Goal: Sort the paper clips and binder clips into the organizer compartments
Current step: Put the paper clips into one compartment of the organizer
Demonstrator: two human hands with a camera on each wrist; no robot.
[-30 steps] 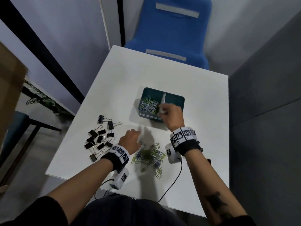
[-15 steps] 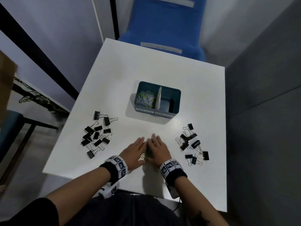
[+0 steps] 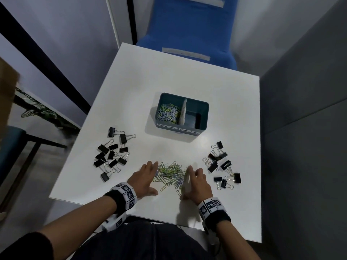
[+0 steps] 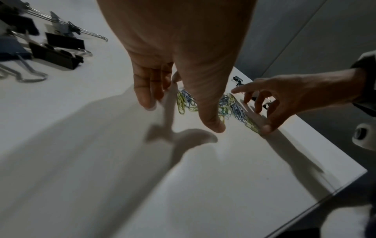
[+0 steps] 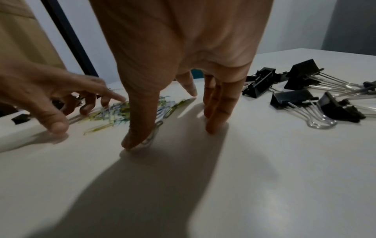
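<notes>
From the head camera, the teal organizer [image 3: 203, 117] stands mid-table, split by a pale divider [image 3: 183, 111]. Its left compartment, labelled for paper clips, holds a heap of coloured paper clips [image 3: 169, 112]; the right compartment looks empty of clips, though its floor lies in shadow. On the white table [image 3: 169, 72], a loose pile of paper clips [image 3: 170, 174] lies near the front edge, between the two hands. The left hand [image 3: 144, 178] sits at the pile's left side with fingers straight and spread, holding nothing; the right hand [image 3: 197, 182] flanks the right side, fingers likewise extended. One group of black binder clips [image 3: 110, 154] lies well to the left, another group of binder clips [image 3: 221, 164] to the right. A blue chair [image 3: 187, 25] stands beyond the far edge, pale walls on the left, a grey partition [image 3: 304, 91] on the right.

From the left wrist, the left hand [image 4: 179, 56] reaches down with fingertips [image 4: 211, 124] on the table surface [image 4: 101, 161], the paper clips [image 4: 187, 101] just past them, and the right hand [image 4: 284, 96] spread on the far side.

From the right wrist, the right hand [image 5: 183, 64] stands on straight fingers, the thumb tip touching one stray clip [image 5: 153, 133]; the left hand [image 5: 50, 90] rests opposite across the pile [image 5: 118, 111], and binder clips [image 5: 301, 93] lie to the right.
</notes>
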